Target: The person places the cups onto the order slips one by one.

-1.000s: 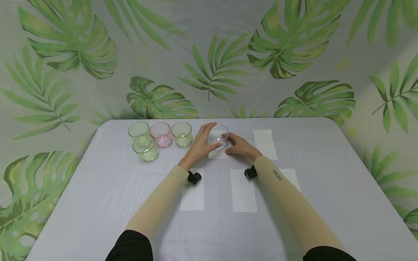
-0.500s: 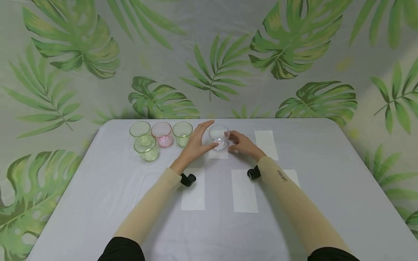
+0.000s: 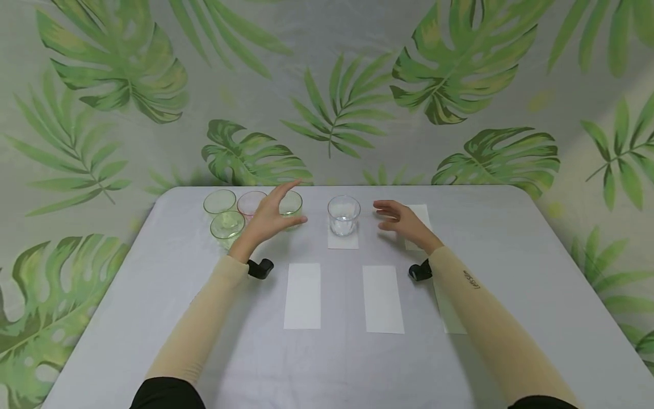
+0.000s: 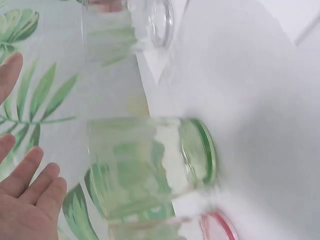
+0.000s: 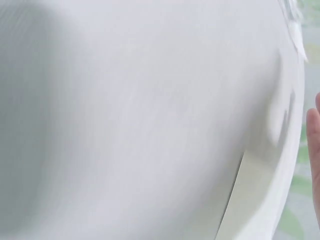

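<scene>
Two grips, left hand [image 3: 264, 221] and right hand [image 3: 407, 224], spread, holding nothing; a careless left swing could topple the nearest green glass [image 4: 135, 170], though I can't judge clearance well.

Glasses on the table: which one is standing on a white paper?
The clear glass, between the left hand and right hand. The three green glasses and the pink glass stand grouped on the tablecloth to its left.
</scene>
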A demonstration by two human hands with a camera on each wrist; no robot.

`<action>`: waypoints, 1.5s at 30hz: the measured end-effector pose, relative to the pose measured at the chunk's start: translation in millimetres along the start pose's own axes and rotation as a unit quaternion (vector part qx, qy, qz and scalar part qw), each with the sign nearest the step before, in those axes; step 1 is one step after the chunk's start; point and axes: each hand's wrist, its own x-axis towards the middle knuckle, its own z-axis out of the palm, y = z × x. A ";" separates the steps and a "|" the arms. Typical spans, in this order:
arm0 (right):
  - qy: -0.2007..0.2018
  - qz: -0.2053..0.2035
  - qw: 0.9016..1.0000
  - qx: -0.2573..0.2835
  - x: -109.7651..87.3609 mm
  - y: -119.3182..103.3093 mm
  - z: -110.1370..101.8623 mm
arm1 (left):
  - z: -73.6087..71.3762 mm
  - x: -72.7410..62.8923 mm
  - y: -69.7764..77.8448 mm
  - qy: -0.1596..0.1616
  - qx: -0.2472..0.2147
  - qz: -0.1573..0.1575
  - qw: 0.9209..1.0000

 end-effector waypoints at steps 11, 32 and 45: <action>0.035 0.005 0.999 0.012 -32.7 17.7 -42.0 | -16.5 -0.7 -19.5 -0.037 0.018 -0.038 0.998; 0.059 0.075 0.992 -0.084 -61.0 36.2 -79.3 | -23.4 14.1 -31.8 -0.104 0.072 -0.059 0.990; 0.018 0.090 0.991 -0.094 -62.6 36.1 -79.5 | -20.7 17.4 -33.2 -0.119 0.095 -0.042 0.987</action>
